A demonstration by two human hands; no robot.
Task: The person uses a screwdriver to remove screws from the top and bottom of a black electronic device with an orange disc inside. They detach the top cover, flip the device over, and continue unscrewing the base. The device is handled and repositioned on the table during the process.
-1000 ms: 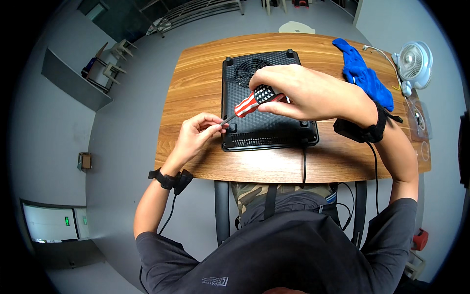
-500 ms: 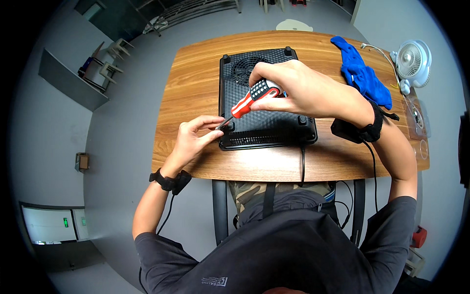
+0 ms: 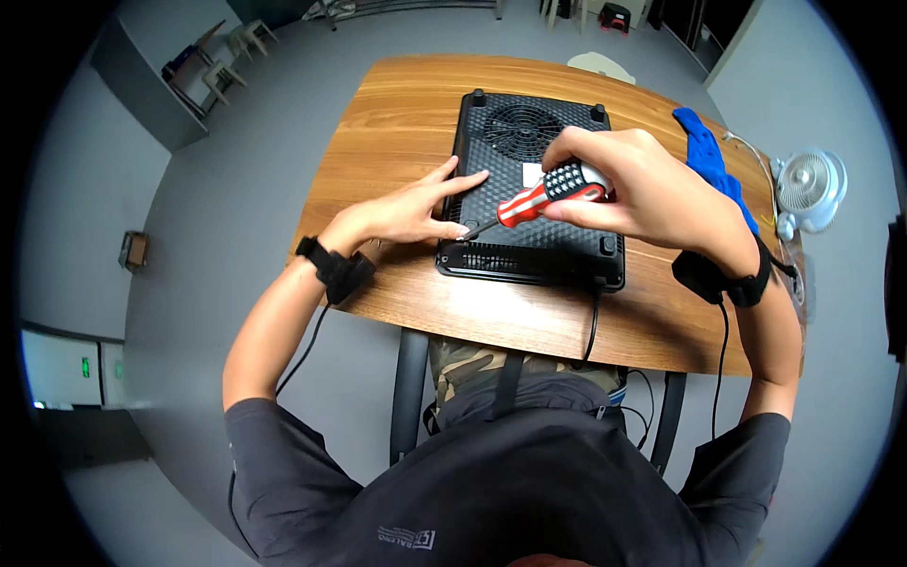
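An induction cooker (image 3: 557, 238) lies upside down on the table, black and textured, with a round fan grille (image 3: 522, 130), corner feet and a vented near edge. My right hand (image 3: 647, 194) is closed around the thick red, white and black handle of a screwdriver (image 3: 525, 206). Its shaft slants down to the left, and the tip meets the cooker by the near left foot. My left hand (image 3: 402, 210) rests across the cooker's left edge with its fingers spread. The left thumb lies beside the screwdriver tip, and any screw there is too small to make out.
A black cord (image 3: 595, 321) runs from the cooker over the front edge of the wooden table (image 3: 378, 123). Toward the right lie a blue cloth (image 3: 704, 151) and a white fan (image 3: 808, 189) with its cable. A pale stool (image 3: 602, 66) stands beyond the far edge.
My left hand has gone from pinching near the screwdriver tip to spreading its fingers over the cooker's left side. The screwdriver stays at the near left corner while the whole view has shifted.
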